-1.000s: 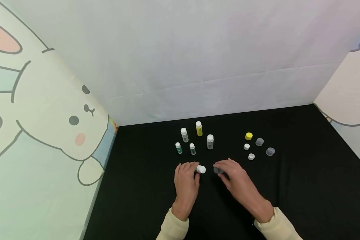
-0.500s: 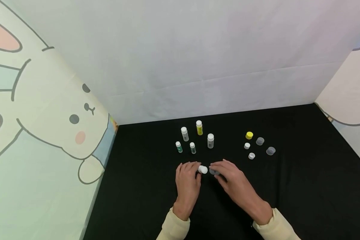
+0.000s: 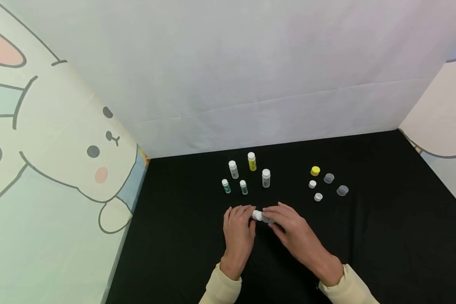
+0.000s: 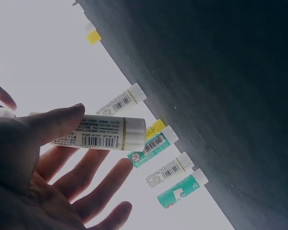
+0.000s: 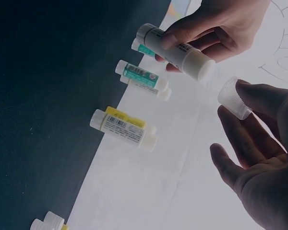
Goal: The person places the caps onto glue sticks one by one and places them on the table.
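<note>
My left hand [image 3: 237, 232] grips a white glue stick [image 5: 180, 56] with a printed label and barcode, lying tilted between thumb and fingers. Its white uncapped end points toward my right hand [image 3: 298, 230]. Thumb and fingers of that hand pinch a translucent ribbed cap [image 5: 234, 98], its mouth toward the stick. In the right wrist view a small gap shows between cap and stick; in the head view the two overlap. Beyond my left hand stand several upright glue sticks, among them a yellow one [image 3: 252, 162], a green one [image 3: 226, 187] and a white one [image 3: 266, 179].
To the right lie several loose caps: a yellow cap [image 3: 315, 171], small white caps such as this white cap [image 3: 318, 197], and clear caps like this clear cap [image 3: 342, 191]. A black cloth [image 3: 175, 236] covers the table. A white backdrop [image 3: 228, 84] rises behind it.
My right hand has moved left with the clear cap, bringing it up close to the stick's white end. My left hand has shifted slightly right with the glue stick. The standing sticks have stayed put.
</note>
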The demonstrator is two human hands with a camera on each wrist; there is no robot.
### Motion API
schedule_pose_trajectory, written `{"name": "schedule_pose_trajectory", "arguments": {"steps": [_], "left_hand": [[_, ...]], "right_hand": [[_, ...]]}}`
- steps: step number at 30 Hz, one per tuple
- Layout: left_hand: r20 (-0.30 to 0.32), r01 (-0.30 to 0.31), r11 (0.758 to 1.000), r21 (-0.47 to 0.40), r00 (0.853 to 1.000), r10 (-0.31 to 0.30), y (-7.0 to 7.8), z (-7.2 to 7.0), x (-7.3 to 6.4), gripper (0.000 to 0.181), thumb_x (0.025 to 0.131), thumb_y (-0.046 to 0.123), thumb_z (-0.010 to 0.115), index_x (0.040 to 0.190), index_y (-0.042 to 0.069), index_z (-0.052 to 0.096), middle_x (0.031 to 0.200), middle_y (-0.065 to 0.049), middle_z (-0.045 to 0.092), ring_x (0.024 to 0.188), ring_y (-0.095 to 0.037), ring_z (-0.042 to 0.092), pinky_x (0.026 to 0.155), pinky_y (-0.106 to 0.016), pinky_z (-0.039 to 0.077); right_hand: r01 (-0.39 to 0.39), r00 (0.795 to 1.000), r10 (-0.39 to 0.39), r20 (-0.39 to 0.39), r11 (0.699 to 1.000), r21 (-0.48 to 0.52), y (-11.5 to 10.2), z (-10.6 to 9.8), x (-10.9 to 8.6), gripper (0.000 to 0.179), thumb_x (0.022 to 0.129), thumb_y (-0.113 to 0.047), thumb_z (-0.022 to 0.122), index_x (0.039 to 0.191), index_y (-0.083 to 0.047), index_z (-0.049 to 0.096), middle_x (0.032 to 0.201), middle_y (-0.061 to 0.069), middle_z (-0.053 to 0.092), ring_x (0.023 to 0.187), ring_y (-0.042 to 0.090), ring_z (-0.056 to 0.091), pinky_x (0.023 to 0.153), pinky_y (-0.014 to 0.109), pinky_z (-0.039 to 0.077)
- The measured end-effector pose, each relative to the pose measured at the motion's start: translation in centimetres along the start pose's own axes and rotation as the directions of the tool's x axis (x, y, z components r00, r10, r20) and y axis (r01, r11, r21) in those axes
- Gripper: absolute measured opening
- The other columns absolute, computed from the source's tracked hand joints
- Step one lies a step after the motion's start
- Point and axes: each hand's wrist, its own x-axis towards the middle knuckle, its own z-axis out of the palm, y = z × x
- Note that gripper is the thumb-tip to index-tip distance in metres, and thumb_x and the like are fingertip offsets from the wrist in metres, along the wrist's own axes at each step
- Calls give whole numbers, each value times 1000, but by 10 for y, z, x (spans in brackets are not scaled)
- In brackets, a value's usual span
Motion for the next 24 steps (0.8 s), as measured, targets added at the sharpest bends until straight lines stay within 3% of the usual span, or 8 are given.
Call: {"name": "schedule_pose_trajectory", "arguments": {"steps": [3,8,11,16,24], "left_hand": [[4,-1,1000,2,1000,1,0,0,0,34,83,7,90,115,16,81,119,0,78,115,-23,69,109,-57,48],[4,-3,1000,9,1000,3,2,0,0,33,83,7,89,114,15,81,119,0,78,115,-23,69,110,-56,48],[8,-3,1000,3,1000,3,2,0,1,32,84,7,89,114,15,81,120,0,78,116,-23,68,110,-56,47],[13,0,1000,-6,1000,0,3,1,1,31,85,6,88,114,16,81,121,0,78,117,-23,68,111,-56,47],[23,-5,1000,-21,1000,6,5,1,-1,31,85,6,87,114,15,81,121,-1,78,116,-23,69,111,-57,47]], "right_hand": [[9,1000,-9,0,1000,5,0,0,0,50,72,13,90,116,-7,77,121,3,74,114,21,71,121,34,39],[20,1000,-20,-4,1000,5,1,1,-1,51,72,13,90,116,-7,77,121,3,74,113,20,72,110,51,49],[25,1000,-25,-7,1000,6,2,2,-1,51,72,13,90,117,-7,77,121,4,74,113,20,72,113,47,47],[25,1000,-25,-10,1000,19,3,3,-2,50,73,13,90,117,-7,77,120,3,74,113,20,72,123,29,35],[50,999,-49,-15,997,51,4,6,-4,51,73,14,88,118,-6,76,120,3,74,111,20,72,122,30,38]]}}
